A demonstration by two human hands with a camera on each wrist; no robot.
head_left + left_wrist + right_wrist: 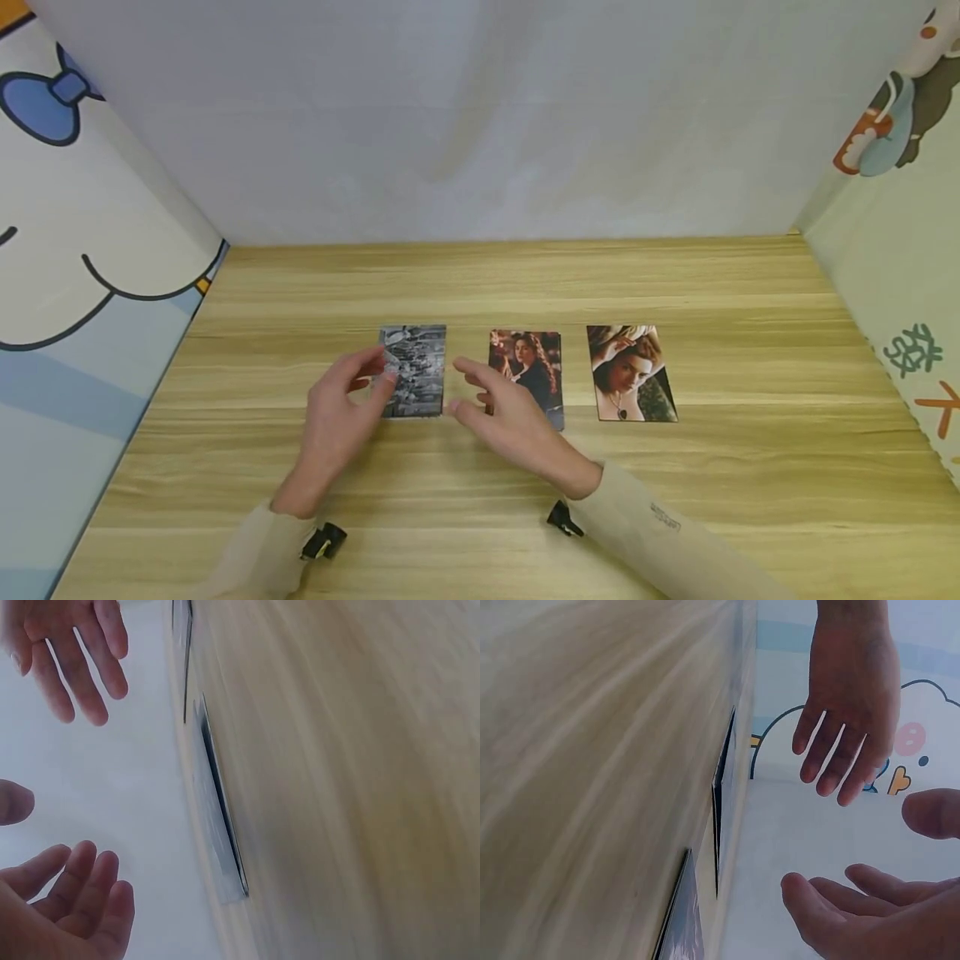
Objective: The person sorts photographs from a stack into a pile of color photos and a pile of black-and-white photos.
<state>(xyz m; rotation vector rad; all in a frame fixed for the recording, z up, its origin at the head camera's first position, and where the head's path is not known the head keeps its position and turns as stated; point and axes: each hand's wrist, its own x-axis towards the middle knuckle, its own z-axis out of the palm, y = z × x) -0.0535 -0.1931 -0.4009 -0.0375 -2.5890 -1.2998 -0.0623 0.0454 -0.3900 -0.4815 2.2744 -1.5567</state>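
Note:
Three piles of picture cards lie in a row on the wooden table. The left one shows a black-and-white photo [417, 372]. In the middle lies a colour photo card [534, 358] of a person with long hair, atop slightly offset cards. At the right is a colour photo card [628, 375] of a person with a pendant. My left hand [341, 412] hovers over the black-and-white photo's left edge, fingers loosely bent, holding nothing. My right hand [517, 421] hovers over the middle card's lower left, also holding nothing. In the left wrist view a gap separates my left fingers [82, 892] from the cards.
The wooden table [750, 333] runs back to a pale wall [480, 125]. Cartoon-printed panels stand at the left [112, 208] and right [900, 275]. A black clip-like piece [324, 542] sits by the left cuff, another [564, 518] by the right cuff.

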